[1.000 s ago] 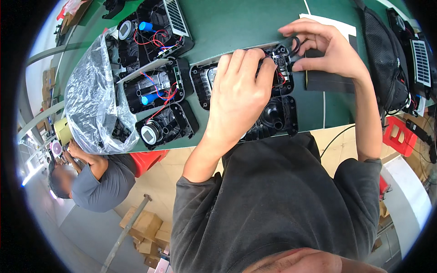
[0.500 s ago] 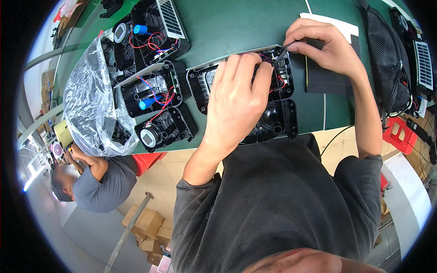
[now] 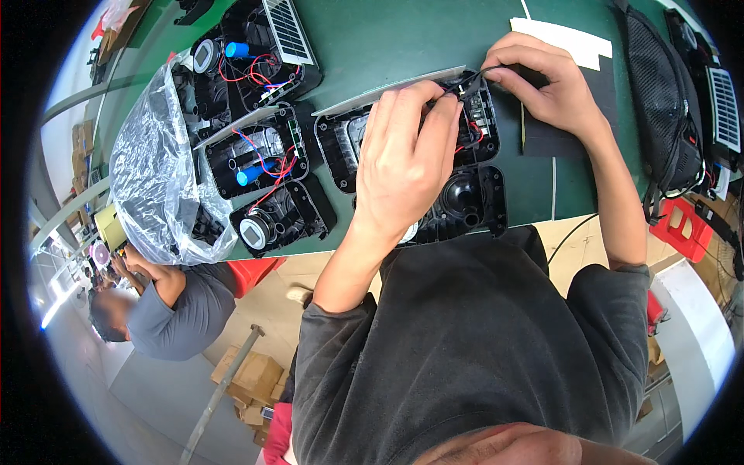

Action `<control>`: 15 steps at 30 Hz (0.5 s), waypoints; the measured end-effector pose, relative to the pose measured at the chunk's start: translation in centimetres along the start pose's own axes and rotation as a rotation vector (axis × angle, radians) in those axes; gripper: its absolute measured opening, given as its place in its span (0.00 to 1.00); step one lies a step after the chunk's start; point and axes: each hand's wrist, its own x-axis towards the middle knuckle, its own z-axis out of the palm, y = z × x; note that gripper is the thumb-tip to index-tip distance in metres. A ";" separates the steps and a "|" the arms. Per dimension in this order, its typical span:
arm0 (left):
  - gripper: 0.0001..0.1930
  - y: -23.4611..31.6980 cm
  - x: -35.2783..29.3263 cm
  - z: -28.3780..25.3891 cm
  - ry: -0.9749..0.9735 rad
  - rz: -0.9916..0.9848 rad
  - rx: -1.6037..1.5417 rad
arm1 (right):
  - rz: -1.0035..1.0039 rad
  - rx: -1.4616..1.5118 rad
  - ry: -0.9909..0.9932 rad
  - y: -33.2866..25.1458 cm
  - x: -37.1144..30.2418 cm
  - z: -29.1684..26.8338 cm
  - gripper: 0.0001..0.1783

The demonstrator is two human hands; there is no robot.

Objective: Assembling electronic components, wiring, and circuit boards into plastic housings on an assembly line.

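Before me on the green table lies an opened black plastic housing (image 3: 335,155) with red wires and a circuit board at its right end. A thin flat panel (image 3: 372,97), seen edge-on, stands along its far side. My right hand (image 3: 554,85) pinches a thin black cable (image 3: 476,75) just beyond the housing's far right corner. Reaching over the housing, my left hand (image 3: 407,159) has its fingertips together at the cable's other end; the exact grip is partly hidden. Nearer me sits the other housing half (image 3: 465,200), with a round black part inside.
More opened housings (image 3: 298,147) with wires and blue cylinders stand left, by a clear plastic bag (image 3: 151,170). A solar panel (image 3: 288,29) tops one. Right are black sheets (image 3: 570,128), white card (image 3: 562,39) and a black mesh bag (image 3: 659,101). A co-worker (image 3: 182,310) sits left.
My left fingertips have shifted slightly away from me, onto the cable. The standing panel has tipped and moved a little farther off. Something red has appeared at the lower edge.
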 end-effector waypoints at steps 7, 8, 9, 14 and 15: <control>0.16 -0.1 -0.1 -0.1 -0.073 0.019 -0.028 | -0.010 -0.106 -0.144 -0.2 0.7 -2.4 0.08; 0.19 -0.1 -0.1 -0.1 -0.087 0.016 -0.005 | -0.014 -0.101 -0.138 -0.2 0.9 -2.9 0.08; 0.21 0.0 -0.1 -0.1 -0.130 0.011 0.019 | -0.012 -0.159 -0.159 -0.3 0.9 -3.6 0.08; 0.26 0.3 0.0 -0.3 -0.206 0.030 -0.008 | 0.084 -0.256 -0.225 -0.9 0.7 -5.4 0.08; 0.26 0.3 -0.1 -0.2 -0.213 0.016 -0.021 | 0.082 -0.257 -0.225 -1.0 0.7 -5.5 0.08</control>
